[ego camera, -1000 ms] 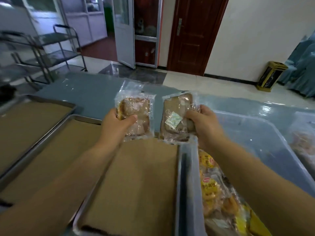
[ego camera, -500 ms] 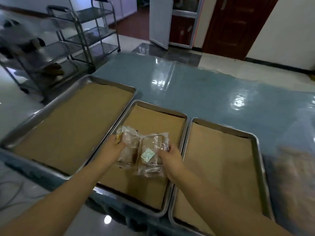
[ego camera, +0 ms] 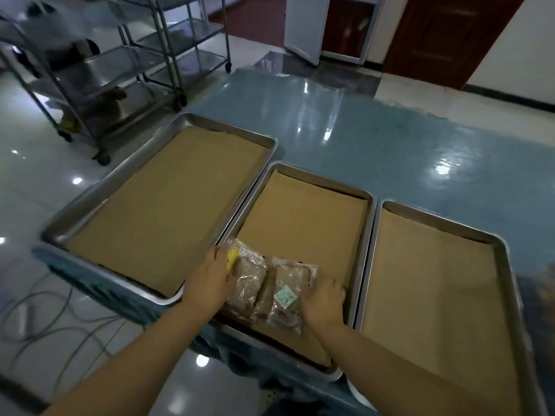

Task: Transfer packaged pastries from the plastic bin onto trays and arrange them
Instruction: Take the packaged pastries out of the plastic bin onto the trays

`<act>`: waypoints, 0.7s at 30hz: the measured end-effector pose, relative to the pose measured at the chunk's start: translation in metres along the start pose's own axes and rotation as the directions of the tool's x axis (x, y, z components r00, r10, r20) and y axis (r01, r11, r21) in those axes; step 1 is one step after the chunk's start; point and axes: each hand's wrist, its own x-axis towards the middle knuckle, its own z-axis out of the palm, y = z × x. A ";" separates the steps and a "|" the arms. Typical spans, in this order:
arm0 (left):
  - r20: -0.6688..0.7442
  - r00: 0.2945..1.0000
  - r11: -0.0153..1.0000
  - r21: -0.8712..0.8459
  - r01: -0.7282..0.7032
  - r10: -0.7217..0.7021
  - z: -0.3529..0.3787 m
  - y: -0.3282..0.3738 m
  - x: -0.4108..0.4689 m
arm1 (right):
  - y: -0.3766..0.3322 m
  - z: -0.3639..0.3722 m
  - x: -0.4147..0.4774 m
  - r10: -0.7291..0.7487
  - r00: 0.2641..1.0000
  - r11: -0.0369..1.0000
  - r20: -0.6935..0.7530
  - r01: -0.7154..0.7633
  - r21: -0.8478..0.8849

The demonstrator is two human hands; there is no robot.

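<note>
At the near edge of the bench the two hands work side by side over the near end of the middle tray. The left hand has its grip curled round the outer side of the left packet, a clear wrapper with a brown pastry and a patch of yellow showing by the fingers. The right hand has its grip closed over the outer edge of the right packet, which shows a small pale label. Each packet is held by its outside edge, probably so that the inner edges can be brought together; they lie touching, lengthways up the tray, low on the brown paper or just above it, I cannot tell which. Starting at the near end looks like a way to build rows outward, leaving the far paper free for later packets. The step in hand seems to be setting down and squaring the first pair, so the task is barely begun. The left tray, toward the near left corner of the bench, and the right tray beside the middle one carry only paper. The plastic bin is not in view. Beyond the left edge of the bench stand steel trolleys, cables trail on the floor, and past the far edge is a dark door.
</note>
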 end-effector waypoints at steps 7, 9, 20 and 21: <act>0.007 0.979 0.954 0.223 -0.199 0.202 -0.006 0.022 -0.003 | 0.013 -0.013 -0.010 -0.403 0.887 0.887 0.225 0.439 -0.144; 0.008 0.965 0.950 0.175 -0.260 0.263 -0.009 0.039 0.005 | 0.014 -0.023 -0.006 -0.414 0.882 0.881 0.225 0.450 -0.144; -0.195 0.754 0.737 -0.163 -0.656 0.627 -0.063 0.257 0.042 | 0.051 -0.215 -0.028 -0.476 0.822 0.879 -0.312 0.445 -0.169; -0.217 0.713 0.690 -0.183 -0.700 0.666 -0.069 0.280 0.039 | 0.061 -0.237 -0.035 -0.465 0.810 0.885 -0.356 0.423 -0.193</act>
